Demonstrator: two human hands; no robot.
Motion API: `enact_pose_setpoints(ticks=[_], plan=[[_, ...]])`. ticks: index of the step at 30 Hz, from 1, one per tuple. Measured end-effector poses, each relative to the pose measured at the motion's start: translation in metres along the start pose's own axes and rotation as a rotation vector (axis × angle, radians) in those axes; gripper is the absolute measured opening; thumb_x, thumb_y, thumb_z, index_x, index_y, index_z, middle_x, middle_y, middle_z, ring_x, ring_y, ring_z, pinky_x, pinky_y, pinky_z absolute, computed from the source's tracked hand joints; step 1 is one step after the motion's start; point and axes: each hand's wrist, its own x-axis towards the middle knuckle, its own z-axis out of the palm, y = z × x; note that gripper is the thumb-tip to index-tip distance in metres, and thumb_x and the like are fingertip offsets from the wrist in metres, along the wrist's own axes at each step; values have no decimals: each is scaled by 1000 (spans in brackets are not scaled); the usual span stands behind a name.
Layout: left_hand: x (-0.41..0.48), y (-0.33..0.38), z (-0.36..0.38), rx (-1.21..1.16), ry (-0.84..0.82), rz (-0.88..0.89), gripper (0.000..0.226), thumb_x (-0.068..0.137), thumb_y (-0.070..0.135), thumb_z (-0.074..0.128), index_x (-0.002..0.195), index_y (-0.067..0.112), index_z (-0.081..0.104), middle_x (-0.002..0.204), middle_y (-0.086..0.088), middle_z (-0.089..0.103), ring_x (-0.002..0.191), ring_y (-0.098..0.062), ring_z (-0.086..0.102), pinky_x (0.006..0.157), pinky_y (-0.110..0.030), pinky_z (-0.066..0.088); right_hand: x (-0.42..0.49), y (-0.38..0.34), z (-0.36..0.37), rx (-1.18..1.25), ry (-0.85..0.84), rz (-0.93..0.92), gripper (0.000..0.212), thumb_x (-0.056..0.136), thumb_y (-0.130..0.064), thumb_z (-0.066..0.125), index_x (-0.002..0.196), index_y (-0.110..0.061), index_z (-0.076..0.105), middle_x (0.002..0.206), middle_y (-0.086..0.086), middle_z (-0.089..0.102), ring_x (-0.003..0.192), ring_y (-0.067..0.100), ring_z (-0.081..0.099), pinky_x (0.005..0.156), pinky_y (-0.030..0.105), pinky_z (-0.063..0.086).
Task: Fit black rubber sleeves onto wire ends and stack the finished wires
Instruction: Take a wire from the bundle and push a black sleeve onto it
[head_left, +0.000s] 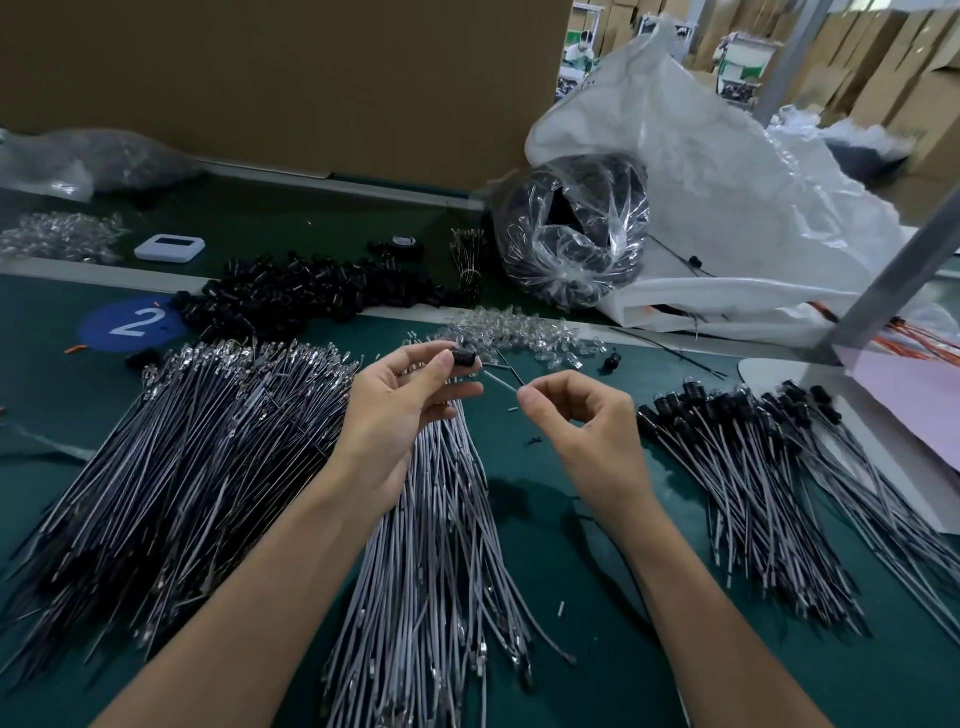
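While the left hand (400, 410) pinches a black rubber sleeve (464, 358) with its thumb and fingertips, the right hand (582, 415) pinches a thin wire (501, 381). The wire's tip points at the sleeve, very near it, above the green table (545, 519). The pile of finished wires (753, 467) lies to the right, and the heap of sleeves (311, 296) sits farther back.

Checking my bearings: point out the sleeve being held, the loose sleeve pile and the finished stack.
held sleeve (465, 358): head view, its black body.
loose sleeve pile (291, 299): head view, middle of the heap.
finished stack (753, 467): head view, wires mid-bundle.
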Motion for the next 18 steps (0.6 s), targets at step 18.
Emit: enact_pose_setpoints(ticks=[18], plan=[[-3,-2,1,72,-72,45,12,94,3,59,100,9,68,89,-7,76,76,-19,72,67,-24,59,1,3,0,-48,158,-75,12,88,-17,72,77,-20,70,69,4,67,61,22,56,61,31,49]])
